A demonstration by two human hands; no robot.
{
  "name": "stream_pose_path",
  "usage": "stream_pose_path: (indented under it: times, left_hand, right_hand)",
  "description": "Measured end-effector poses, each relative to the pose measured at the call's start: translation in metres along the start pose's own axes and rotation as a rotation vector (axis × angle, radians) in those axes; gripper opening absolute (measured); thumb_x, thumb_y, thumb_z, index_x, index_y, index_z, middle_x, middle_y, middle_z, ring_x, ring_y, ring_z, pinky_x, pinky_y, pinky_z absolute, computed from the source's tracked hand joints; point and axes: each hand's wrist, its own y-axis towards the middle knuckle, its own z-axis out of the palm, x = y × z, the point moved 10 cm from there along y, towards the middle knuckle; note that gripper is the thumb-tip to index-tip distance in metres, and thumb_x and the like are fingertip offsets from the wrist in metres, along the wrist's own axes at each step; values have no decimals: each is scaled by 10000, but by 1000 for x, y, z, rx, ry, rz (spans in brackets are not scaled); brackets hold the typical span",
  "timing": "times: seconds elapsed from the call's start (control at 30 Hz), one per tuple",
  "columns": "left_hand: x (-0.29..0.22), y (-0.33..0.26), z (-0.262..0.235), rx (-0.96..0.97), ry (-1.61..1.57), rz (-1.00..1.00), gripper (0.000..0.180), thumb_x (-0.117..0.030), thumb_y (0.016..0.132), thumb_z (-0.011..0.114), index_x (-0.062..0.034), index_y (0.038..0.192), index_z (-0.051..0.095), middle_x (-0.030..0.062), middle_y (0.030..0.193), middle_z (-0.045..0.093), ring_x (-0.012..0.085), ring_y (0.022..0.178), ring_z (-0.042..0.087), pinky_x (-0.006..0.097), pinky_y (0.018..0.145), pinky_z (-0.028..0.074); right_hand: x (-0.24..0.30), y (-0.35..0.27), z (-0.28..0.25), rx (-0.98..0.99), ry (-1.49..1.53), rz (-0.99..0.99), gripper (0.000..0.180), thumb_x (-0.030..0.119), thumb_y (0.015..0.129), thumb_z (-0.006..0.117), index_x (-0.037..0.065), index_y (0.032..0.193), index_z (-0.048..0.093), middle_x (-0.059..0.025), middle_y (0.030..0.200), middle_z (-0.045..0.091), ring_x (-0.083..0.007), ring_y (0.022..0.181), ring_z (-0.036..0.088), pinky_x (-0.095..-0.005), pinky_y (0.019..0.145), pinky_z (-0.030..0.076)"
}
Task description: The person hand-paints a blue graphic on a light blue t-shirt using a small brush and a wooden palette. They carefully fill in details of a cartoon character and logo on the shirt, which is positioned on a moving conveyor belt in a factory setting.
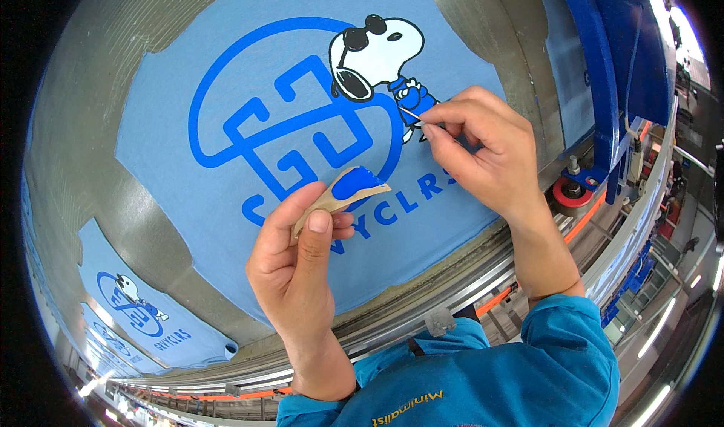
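Observation:
A light blue cut fabric panel (173, 133) lies flat, printed with a darker blue round emblem, lettering and a white cartoon dog (388, 54) in sunglasses. My left hand (298, 254) is closed around a small tan scrap of card or tape (326, 202), held above the lower part of the print. A thick patch of blue paint (356, 184) covers its upper end. Between thumb and fingers, my right hand (483, 144) pinches a thin pointed stick (411, 115). The stick's tip is at the blue clothing of the dog figure; whether it touches the fabric I cannot tell.
The panel rests on a long grey table (83, 73). More printed light blue panels (143, 306) lie along it to the left. At the right stands a blue metal machine frame (615, 58) with a red roller (571, 193). A metal rail (392, 323) runs along the near edge.

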Motion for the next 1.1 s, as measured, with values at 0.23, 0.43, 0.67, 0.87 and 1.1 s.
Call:
stream_pose_path:
  times: [0.23, 0.43, 0.67, 0.87, 1.1]
  left_hand:
    - [0, 0, 1, -33, -45, -35, 259, -82, 1023, 648, 47, 1246, 676, 143, 1001, 748, 183, 876, 728, 304, 759, 603]
    - [-2, 0, 0, -39, 20, -32, 266, -78, 1025, 638, 54, 1253, 675, 150, 994, 742, 186, 862, 726, 309, 743, 609]
    - [-1, 0, 1, -74, 80, -36, 256, -94, 1020, 670, 38, 1238, 697, 109, 991, 756, 144, 893, 726, 273, 790, 592]
    - [-3, 0, 1, -77, 95, -21, 247, -95, 1026, 661, 27, 1237, 701, 100, 995, 758, 139, 887, 728, 269, 783, 595]
    - [-2, 0, 2, -66, 108, -9, 247, -105, 1028, 660, 19, 1237, 704, 91, 984, 757, 134, 888, 728, 265, 780, 596]
  right_hand:
    - [0, 0, 0, 3, -4, -4, 154, -25, 804, 761, 14, 951, 737, -68, 795, 639, -159, 670, 630, -285, 595, 498]
    - [4, -1, -1, 1, 3, -6, 155, -43, 795, 756, 5, 942, 743, -77, 804, 655, -153, 673, 632, -278, 593, 493]
    - [36, -10, 7, 25, 78, -166, 210, -48, 712, 785, 30, 904, 754, -74, 787, 662, -166, 620, 618, -275, 538, 477]
    - [40, -15, 16, 63, 91, -226, 228, -78, 684, 778, 13, 891, 753, -76, 782, 659, -140, 607, 605, -259, 506, 452]
    - [39, -13, 16, 66, 78, -194, 216, -58, 683, 775, 35, 876, 746, -66, 758, 652, -178, 610, 615, -289, 516, 466]
